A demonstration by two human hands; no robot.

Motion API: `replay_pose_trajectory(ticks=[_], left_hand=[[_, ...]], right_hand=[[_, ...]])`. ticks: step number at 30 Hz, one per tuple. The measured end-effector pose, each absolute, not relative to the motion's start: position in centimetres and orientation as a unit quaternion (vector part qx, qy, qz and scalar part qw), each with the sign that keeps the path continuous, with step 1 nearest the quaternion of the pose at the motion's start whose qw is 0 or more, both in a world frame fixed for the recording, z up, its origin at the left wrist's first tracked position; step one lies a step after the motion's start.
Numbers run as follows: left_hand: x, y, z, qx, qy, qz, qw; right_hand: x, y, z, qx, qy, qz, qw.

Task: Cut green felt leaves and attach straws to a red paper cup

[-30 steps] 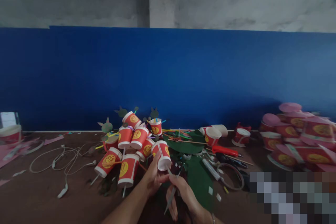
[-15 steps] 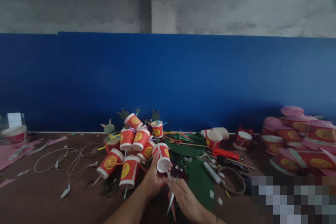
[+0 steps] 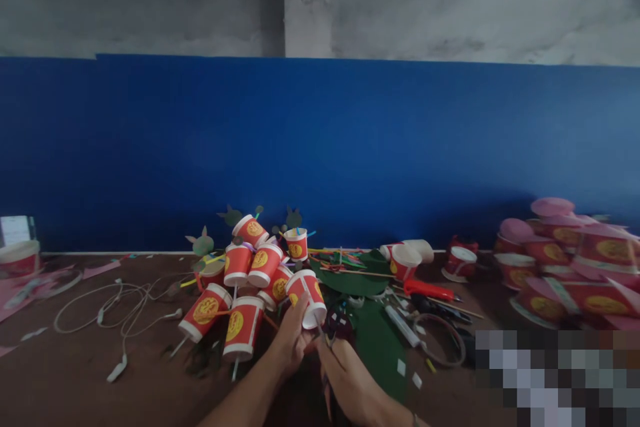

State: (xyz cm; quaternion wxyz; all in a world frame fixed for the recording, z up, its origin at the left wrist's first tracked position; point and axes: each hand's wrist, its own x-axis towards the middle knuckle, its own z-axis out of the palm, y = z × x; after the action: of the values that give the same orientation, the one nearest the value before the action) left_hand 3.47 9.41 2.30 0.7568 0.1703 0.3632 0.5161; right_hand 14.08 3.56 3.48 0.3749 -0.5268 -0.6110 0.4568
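Observation:
A red and white paper cup [image 3: 311,295] with yellow print is tilted in my left hand [image 3: 291,339], whose fingers wrap round its side. My right hand [image 3: 341,365] is closed on scissors [image 3: 327,341], and their blades reach to the cup's white rim. Just left of my hands lies a heap of similar cups [image 3: 243,327], some with sticks coming out of them. Grey rabbit-shaped cutouts [image 3: 203,242] stand by the heap. Dark green paper [image 3: 377,340] lies beneath and beside my right hand.
White earphones [image 3: 117,368] with a looped cord lie at left. Further right are a red glue gun [image 3: 430,290], a clear tube [image 3: 401,327], a tape ring [image 3: 463,347] and more cups [image 3: 406,261]. Pink-decorated cups [image 3: 605,250] are piled at far right. A blue panel stands behind.
The held cup has turned, showing more of its red side. The scissors have shifted in my right hand, and their blades now look closer together at the rim. The view has moved slightly.

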Motion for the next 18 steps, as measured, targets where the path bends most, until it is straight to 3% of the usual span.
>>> replay_pose_trajectory(ticks=[8, 15, 18], left_hand=[[3.3, 9.2, 2.3, 0.205, 0.359, 0.547, 0.728], [3.9, 9.1, 1.9, 0.228, 0.33, 0.567, 0.719], [4.1, 8.7, 2.1, 0.231, 0.334, 0.558, 0.724]], right_hand=[[13.9, 4.9, 2.9, -0.353, -0.493, 0.72, 0.337], [15.7, 4.5, 4.2, -0.462, -0.695, 0.429, 0.345], [16.4, 4.7, 4.6, -0.43, -0.712, 0.424, 0.357]])
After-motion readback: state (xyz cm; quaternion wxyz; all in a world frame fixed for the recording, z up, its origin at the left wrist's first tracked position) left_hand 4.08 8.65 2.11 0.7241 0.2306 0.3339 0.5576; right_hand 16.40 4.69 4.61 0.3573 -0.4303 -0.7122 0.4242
